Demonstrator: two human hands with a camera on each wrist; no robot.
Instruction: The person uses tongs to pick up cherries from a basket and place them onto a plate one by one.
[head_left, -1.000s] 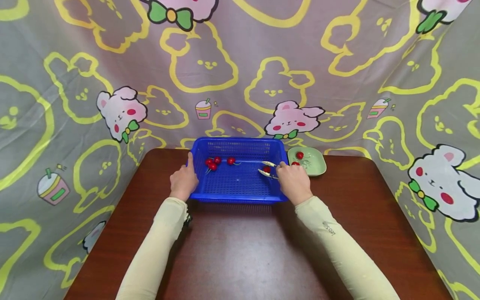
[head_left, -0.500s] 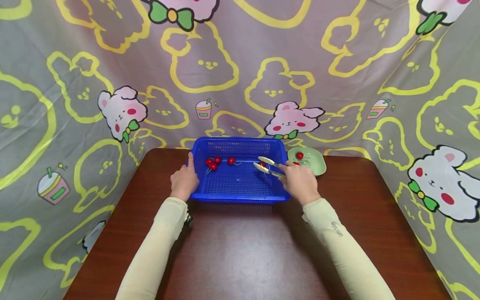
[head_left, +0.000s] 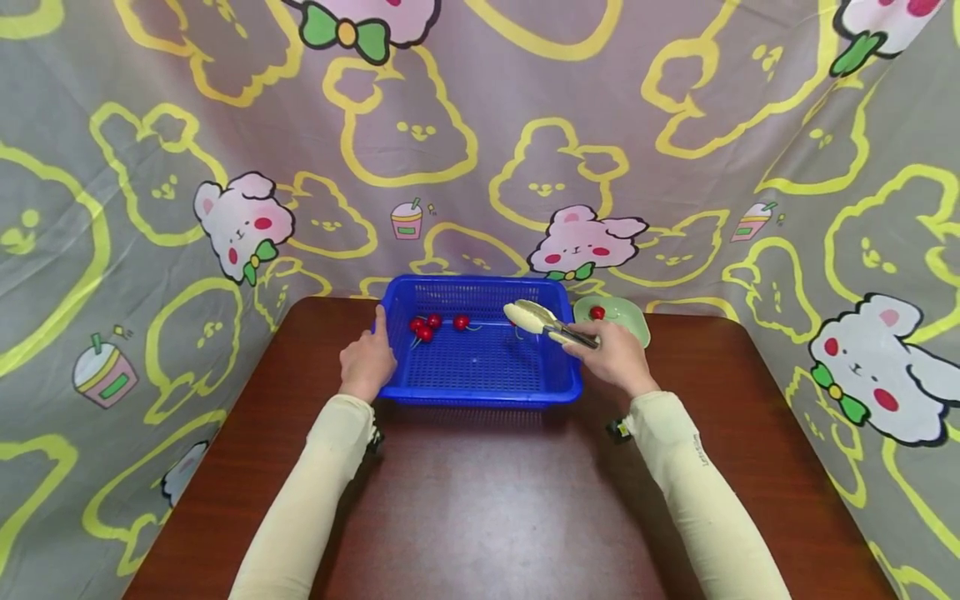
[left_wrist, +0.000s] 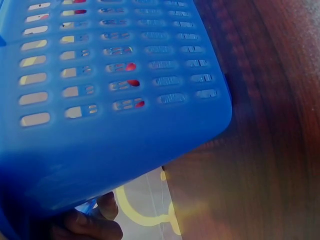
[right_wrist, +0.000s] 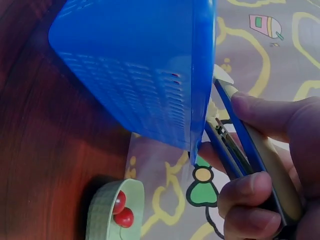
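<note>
Holding tongs, head view: right hand (head_left: 618,358), at the blue basket's (head_left: 474,395) three o'clock side, has its fingers curled round the tongs (head_left: 546,320).
Tongs axis, head view: long axis runs from the right hand toward between nine and ten o'clock, tips over the inside of the blue basket.
Lone cherry, head view: a red sliver of the lone cherry (head_left: 513,322) and its stem show at the tips, in line with that axis. Hold or contact: cannot tell, tongs cover most of it.
Nearer hand, head view: right for the lone cherry; left hand (head_left: 367,362), at the nine o'clock rim, for the rest.
Basket contents, head view: besides the lone cherry, three cherries (head_left: 424,333) bunched toward ten o'clock; a separate cherry (head_left: 461,322) at three o'clock from the bunch, apart from it.
Green dish, head view: green dish (head_left: 636,321) just beyond the basket's three o'clock side, partly behind the right hand; one cherry in sight.
Basket rim, left wrist view: left hand's fingers (left_wrist: 92,222) at seven o'clock, bent at the rim, reading as a grasp; red patches show through the wall slots.
Tongs arms, right wrist view: pinched between thumb and fingers, parted near the hand, aimed toward eleven o'clock; tips partly hidden by the rim.
Dish contents, right wrist view: green dish at eight o'clock from the hand, two cherries (right_wrist: 123,217) inside.
</note>
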